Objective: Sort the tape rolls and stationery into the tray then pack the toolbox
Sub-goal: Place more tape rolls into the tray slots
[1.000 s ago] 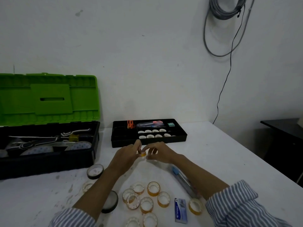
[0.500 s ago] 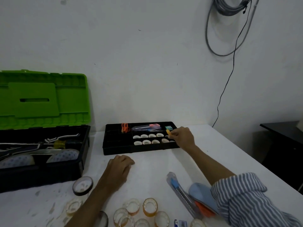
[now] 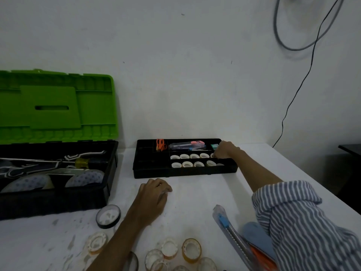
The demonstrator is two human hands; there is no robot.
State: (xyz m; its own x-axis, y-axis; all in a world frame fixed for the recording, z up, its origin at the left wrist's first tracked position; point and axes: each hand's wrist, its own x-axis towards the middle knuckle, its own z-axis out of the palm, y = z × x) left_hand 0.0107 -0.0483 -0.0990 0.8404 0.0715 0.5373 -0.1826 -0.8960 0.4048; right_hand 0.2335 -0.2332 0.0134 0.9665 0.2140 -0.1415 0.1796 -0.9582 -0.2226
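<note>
The right hand (image 3: 224, 150) pinched a small tape roll (image 3: 212, 155) in the back row of the tray (image 3: 185, 173), at its right end. The left hand (image 3: 154, 194) lay loosely curled and empty on the table (image 3: 197, 198). The roll seemed light, rigid and slick, best pinched across its rim.

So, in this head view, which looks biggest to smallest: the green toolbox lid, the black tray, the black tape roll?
Largest: green toolbox lid.
Then: black tray.
Smallest: black tape roll, though nearer the camera.
</note>
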